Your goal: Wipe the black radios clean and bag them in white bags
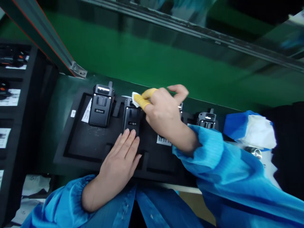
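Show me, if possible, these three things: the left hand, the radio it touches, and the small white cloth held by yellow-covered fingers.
Left hand [121,159]: head view, back of the hand.
Radio [131,117]: head view, middle of its black casing.
Small white cloth [135,99]: head view, its exposed face.

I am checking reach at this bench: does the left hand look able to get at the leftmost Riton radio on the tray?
Probably yes: the left hand rests on the neighbouring radio, and only bare tray shows between that hand and the leftmost radio.
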Demonstrator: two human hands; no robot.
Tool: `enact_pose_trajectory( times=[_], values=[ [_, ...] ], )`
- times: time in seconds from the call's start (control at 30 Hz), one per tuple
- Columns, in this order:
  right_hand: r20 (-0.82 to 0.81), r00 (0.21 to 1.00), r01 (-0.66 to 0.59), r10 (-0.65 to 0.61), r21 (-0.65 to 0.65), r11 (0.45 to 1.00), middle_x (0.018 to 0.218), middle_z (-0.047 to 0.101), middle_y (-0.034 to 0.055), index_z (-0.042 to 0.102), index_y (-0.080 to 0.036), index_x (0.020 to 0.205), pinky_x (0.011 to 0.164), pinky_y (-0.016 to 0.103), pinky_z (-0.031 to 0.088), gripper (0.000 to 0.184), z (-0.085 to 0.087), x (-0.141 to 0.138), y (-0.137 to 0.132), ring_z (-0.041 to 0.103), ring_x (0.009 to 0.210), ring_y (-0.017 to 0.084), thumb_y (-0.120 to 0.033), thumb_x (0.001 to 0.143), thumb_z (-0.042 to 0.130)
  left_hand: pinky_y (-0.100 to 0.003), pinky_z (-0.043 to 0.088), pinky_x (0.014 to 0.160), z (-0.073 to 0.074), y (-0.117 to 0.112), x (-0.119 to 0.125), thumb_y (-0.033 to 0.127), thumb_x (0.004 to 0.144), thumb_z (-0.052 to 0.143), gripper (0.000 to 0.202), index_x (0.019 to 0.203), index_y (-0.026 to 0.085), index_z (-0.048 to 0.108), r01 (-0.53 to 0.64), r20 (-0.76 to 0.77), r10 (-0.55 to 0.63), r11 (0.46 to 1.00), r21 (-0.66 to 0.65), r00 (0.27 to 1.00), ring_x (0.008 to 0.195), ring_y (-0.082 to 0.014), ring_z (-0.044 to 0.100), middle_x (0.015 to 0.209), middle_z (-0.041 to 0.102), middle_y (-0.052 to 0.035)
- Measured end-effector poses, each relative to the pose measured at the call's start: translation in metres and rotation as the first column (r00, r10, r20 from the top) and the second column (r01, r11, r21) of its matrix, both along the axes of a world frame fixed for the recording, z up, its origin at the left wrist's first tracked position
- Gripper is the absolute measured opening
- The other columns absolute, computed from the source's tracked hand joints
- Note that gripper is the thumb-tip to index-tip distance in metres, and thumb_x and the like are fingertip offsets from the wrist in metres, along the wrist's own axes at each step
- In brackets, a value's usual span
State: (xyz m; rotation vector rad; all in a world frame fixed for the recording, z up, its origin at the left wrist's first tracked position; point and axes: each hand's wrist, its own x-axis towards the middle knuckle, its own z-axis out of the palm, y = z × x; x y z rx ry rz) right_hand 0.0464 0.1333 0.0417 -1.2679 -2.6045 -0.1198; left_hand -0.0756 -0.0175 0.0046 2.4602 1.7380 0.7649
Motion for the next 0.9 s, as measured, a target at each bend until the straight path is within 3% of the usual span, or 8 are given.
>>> enact_pose_trajectory(
  times=[0.13, 0.37, 0.57, 0.67, 0.9],
  values=[
    [0.043, 0.996, -0.071, 0.073, -0.046, 0.996, 0.09, 0.062, 0.0033, 0.069, -0.028, 0.098, 0.096, 0.049, 0.02, 0.034, -0.003, -0.018, 0.003, 0.048, 0.092, 0.02, -0.023, 0.097, 0.036, -0.045, 0.056, 0.098, 0.001, 0.001, -0.001, 0.019, 0.093, 0.051, 0.033, 0.122, 0.003, 0.056, 0.003, -0.014, -0.003, 1.0, 0.003, 1.0, 0.122, -0.0325, 0.059, 0.127, 0.064, -0.0204],
    [0.015, 0.997, 0.079, -0.079, -0.012, 0.997, 0.088, 0.061, 0.0042, 0.07, -0.022, 0.082, 0.092, 0.048, 0.019, 0.041, -0.003, 0.02, 0.005, 0.048, 0.085, 0.019, -0.016, 0.096, 0.031, -0.045, 0.055, 0.099, 0.0, 0.0, 0.0, 0.02, 0.093, 0.052, 0.034, 0.123, 0.004, 0.056, 0.001, 0.006, -0.001, 1.0, -0.013, 1.0, 0.125, -0.0323, 0.057, 0.129, 0.063, -0.0198],
    [0.034, 0.993, -0.111, 0.112, -0.027, 0.993, 0.093, 0.065, 0.0008, 0.071, -0.026, 0.083, 0.092, 0.044, 0.017, 0.038, -0.006, 0.006, -0.007, 0.047, 0.084, 0.016, -0.019, 0.097, 0.037, -0.046, 0.053, 0.102, -0.002, -0.002, 0.0, 0.019, 0.093, 0.053, 0.036, 0.126, 0.005, 0.055, 0.002, 0.022, -0.001, 1.0, -0.028, 1.0, 0.129, -0.0323, 0.054, 0.131, 0.062, -0.0202],
    [0.053, 0.989, -0.138, 0.139, -0.025, 0.99, 0.092, 0.064, 0.0006, 0.07, -0.026, 0.082, 0.093, 0.044, 0.018, 0.034, -0.011, 0.008, -0.008, 0.047, 0.086, 0.017, -0.017, 0.096, 0.041, -0.046, 0.052, 0.104, -0.003, -0.002, 0.0, 0.019, 0.093, 0.052, 0.038, 0.129, 0.007, 0.053, -0.001, 0.043, 0.003, 0.999, -0.046, 0.999, 0.132, -0.0311, 0.051, 0.133, 0.061, -0.0184],
    [0.015, 1.0, -0.019, 0.019, -0.028, 0.999, 0.093, 0.062, 0.0035, 0.071, -0.022, 0.08, 0.091, 0.048, 0.018, 0.036, -0.001, 0.025, 0.002, 0.048, 0.087, 0.019, -0.009, 0.088, 0.039, -0.045, 0.05, 0.105, -0.005, -0.003, 0.001, 0.018, 0.092, 0.053, 0.039, 0.129, 0.006, 0.053, -0.007, 0.064, 0.008, 1.0, -0.019, 0.998, 0.132, -0.0304, 0.05, 0.134, 0.06, -0.0187]
  ],
)
